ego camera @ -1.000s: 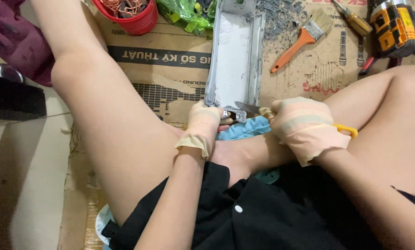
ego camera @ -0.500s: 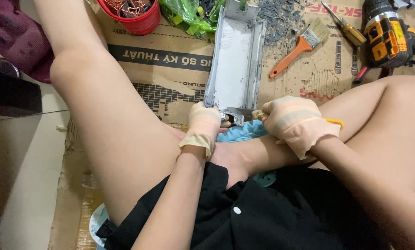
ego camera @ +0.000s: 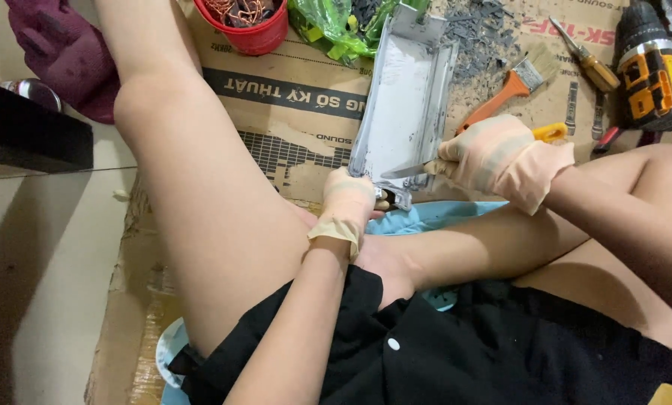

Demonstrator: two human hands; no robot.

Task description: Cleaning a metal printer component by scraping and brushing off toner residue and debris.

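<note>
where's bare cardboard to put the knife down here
Free: the cardboard strip between the left thigh and the grey metal tray, below the red tub. Crowded: right of the tray, where chips, brush, screwdriver and drill lie.

A makeshift floor workshop — flattened cardboard (ego camera: 291, 142) strewn with a cordless drill (ego camera: 655, 75), screwdriver (ego camera: 587, 60), paintbrush (ego camera: 512, 86) (plus debris).

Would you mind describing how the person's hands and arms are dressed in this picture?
Both hands wear thin, pale beige rubber gloves. The left hand's glove is loose and wrinkled, with its cuff bunched just past the wrist. The right hand's glove has a wider cuff that flares over the wrist. Both forearms are bare, with no sleeves, watch or jewellery visible.
</note>
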